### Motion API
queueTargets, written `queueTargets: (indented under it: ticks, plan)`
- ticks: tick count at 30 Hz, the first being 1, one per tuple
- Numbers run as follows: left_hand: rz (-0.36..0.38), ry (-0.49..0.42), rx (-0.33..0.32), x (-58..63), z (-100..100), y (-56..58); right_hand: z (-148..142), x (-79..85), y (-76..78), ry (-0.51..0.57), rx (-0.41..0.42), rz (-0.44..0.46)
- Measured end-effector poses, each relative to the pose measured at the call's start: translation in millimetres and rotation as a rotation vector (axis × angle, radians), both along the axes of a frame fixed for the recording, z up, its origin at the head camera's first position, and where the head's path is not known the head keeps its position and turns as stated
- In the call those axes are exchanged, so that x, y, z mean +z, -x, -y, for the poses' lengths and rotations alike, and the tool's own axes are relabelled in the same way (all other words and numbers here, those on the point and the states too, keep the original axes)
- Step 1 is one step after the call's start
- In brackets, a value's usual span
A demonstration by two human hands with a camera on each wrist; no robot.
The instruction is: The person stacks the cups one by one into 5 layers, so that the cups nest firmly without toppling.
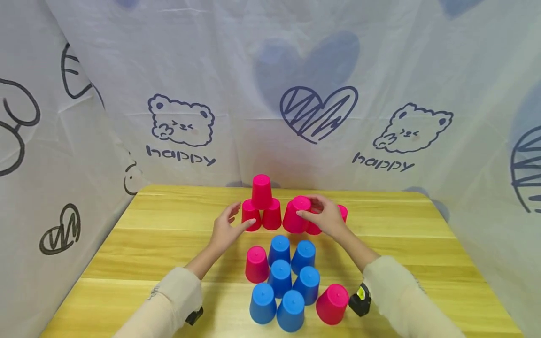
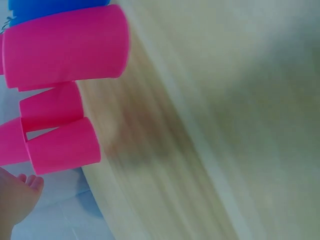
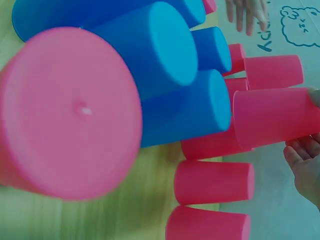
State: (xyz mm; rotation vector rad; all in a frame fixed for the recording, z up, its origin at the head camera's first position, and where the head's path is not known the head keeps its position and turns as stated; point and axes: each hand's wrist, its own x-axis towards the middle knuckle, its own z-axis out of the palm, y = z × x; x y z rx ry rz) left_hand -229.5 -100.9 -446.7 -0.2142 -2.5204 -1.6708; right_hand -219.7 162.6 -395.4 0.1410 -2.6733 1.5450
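My right hand [image 1: 328, 217] holds an upside-down pink cup [image 3: 275, 117] between thumb and fingers, over the back row of pink cups. Whether the held cup touches the one below cannot be told. At the row's left end, my left hand [image 1: 226, 230] has its fingers spread beside a pink cup [image 1: 251, 220]; its thumb overlaps that cup in the head view, and contact is unclear. Another pink cup [image 1: 262, 191] rests across this cup and its neighbour [image 1: 272, 215]. Further right in the row stands a pink cup [image 3: 215, 182], partly hidden by my right hand in the head view.
In front of the row stand several upside-down blue cups [image 1: 280, 278] in a close cluster. One pink cup [image 1: 257, 265] is left of them, another [image 1: 332, 304] at the front right. A printed cloth [image 1: 253, 155] hangs behind the wooden table [image 1: 169, 234].
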Motion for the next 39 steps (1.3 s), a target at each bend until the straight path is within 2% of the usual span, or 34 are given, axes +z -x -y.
queueTargets:
  ticks: [4,12,18,21,25,31,39]
  plan:
    - [0.038,-0.001,-0.024,-3.2,4.6,-9.9,-5.9,4.9,1.6,0.016,-0.026,-0.004]
    - [0.045,0.026,-0.058,-8.9,11.3,-25.3,-18.0,8.7,5.8,0.048,-0.055,-0.018]
    - [0.104,0.033,-0.129,-14.1,10.9,-40.2,-26.1,10.5,8.1,0.042,-0.083,-0.006]
    - [0.122,0.017,-0.157,-15.5,10.2,-46.0,-31.1,11.6,10.3,0.041,-0.099,-0.028]
    - [0.111,0.001,-0.173,-18.6,9.7,-51.8,-37.5,11.3,13.8,0.06,-0.119,-0.064]
    - [0.066,-0.033,-0.206,-25.6,7.2,-62.1,-44.0,7.8,14.9,0.073,-0.166,-0.068]
    - [0.079,-0.056,-0.195,-40.8,1.5,-71.3,-46.4,4.0,15.7,0.087,-0.223,-0.052]
